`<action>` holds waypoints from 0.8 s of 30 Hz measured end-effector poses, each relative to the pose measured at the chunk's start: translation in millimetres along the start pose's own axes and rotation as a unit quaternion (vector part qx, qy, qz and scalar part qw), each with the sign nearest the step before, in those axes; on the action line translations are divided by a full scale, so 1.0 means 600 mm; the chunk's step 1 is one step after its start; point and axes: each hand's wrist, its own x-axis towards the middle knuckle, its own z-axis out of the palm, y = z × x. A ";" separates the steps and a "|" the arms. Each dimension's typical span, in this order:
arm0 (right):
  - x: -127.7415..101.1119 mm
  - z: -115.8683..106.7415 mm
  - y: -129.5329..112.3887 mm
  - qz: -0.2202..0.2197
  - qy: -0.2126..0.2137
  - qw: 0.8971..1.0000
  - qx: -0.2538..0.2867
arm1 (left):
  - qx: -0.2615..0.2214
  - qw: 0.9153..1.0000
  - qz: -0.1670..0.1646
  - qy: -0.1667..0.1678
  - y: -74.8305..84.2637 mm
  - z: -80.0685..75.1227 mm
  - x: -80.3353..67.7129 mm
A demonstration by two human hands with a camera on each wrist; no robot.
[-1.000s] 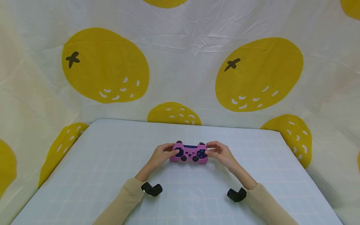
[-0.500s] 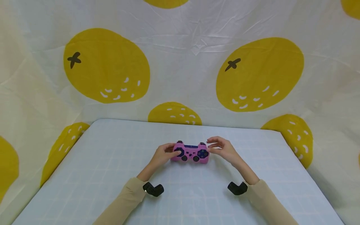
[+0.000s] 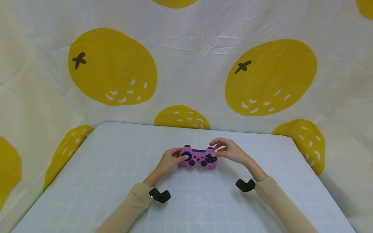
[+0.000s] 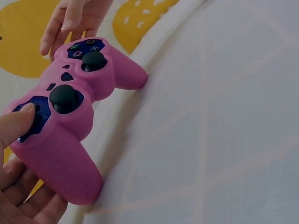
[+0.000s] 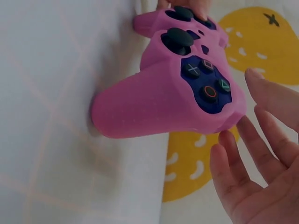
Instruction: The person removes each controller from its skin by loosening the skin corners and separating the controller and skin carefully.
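Observation:
A game controller (image 3: 199, 158) in a pink cover, with dark blue button panels and black thumbsticks, is tilted up at the middle of the table, its grips down at the cloth. My left hand (image 3: 168, 160) holds its left side, thumb on the directional pad and fingers behind, as the left wrist view shows. My right hand (image 5: 266, 163) is beside the controller's right shoulder, fingers spread and loosely bent. The right thumb hovers off the face buttons (image 5: 208, 84), and the fingertips are right at the shoulder edge.
A pale checked cloth covers the table (image 3: 116, 194). Behind it hangs a white curtain (image 3: 189, 64) printed with large yellow fruit. A black wrist camera (image 3: 160, 195) sits on the left sleeve, and another black camera (image 3: 245, 185) on the right.
My right hand has loosened from the controller's right side, lifted, and shifted slightly over its upper right corner. The left hand keeps its hold; the controller has hardly moved.

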 end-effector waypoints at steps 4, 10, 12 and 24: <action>0.013 -0.003 -0.006 -0.016 -0.020 0.999 -0.027 | -0.002 1.000 -0.001 -0.003 0.006 -0.001 -0.002; 0.030 -0.003 -0.007 -0.035 -0.048 0.996 -0.064 | -0.011 1.000 -0.003 0.000 0.013 0.000 -0.003; 0.036 -0.003 -0.009 -0.040 -0.065 0.995 -0.072 | -0.013 1.000 -0.003 0.001 0.013 0.000 -0.003; 0.057 -0.005 -0.018 -0.033 -0.134 0.983 -0.122 | -0.019 1.000 -0.008 0.003 0.011 0.000 -0.002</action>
